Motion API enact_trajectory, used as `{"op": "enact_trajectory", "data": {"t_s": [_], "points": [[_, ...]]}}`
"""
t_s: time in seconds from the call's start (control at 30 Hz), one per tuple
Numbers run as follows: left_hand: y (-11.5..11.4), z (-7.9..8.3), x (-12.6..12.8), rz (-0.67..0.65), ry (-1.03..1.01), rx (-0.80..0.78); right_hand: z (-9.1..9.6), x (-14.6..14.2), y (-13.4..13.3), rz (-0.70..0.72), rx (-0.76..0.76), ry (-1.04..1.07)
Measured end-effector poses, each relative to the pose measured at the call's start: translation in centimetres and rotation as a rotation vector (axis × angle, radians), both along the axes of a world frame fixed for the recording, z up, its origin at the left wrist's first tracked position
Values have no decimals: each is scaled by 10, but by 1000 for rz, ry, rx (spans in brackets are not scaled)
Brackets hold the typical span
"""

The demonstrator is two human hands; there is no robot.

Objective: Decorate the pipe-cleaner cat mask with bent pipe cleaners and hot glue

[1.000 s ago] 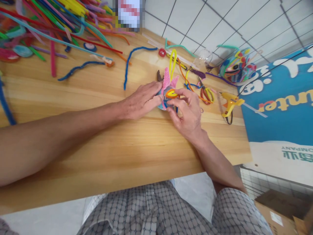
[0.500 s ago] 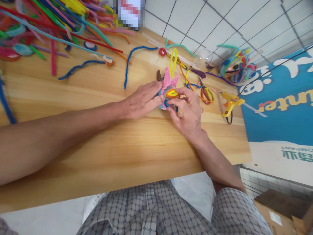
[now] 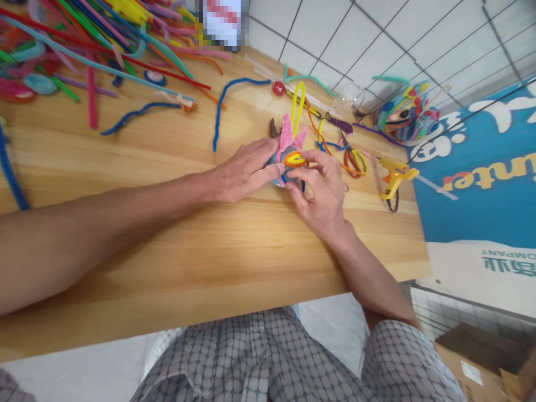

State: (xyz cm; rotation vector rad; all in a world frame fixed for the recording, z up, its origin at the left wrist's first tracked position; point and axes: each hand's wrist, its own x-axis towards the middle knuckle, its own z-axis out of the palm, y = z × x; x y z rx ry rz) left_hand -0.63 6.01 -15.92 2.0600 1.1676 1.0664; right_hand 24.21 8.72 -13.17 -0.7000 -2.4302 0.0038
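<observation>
Between my hands on the wooden table sits a small pipe-cleaner craft figure with a grey-blue body and pink ribbed fins. A tall yellow pipe-cleaner loop rises behind it. My left hand steadies the figure from the left, fingers pressed along its side. With bent fingertips my right hand grips its right side, at an orange and yellow pipe-cleaner loop. Much of the body is hidden by the fingers. A dark brown piece stands just behind my left fingertips.
Several colourful pipe cleaners are heaped at the back left. Scissors and a yellow glue gun lie to the right. Behind them stands a multicoloured fish-like craft. Blue pipe cleaners and a utility knife lie beyond my hands.
Almost nothing differs. Both hands keep their places on the craft figure, and the view has shifted very slightly.
</observation>
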Motion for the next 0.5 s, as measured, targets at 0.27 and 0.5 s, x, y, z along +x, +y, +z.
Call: {"op": "enact_trajectory", "data": {"t_s": [0.27,0.5], "points": [[1,0,0,22,23,-31,-3,2,0,-1,-51,18],[-2,8,4,58,100,-87,-12,3,5,38,-36,202]]}}
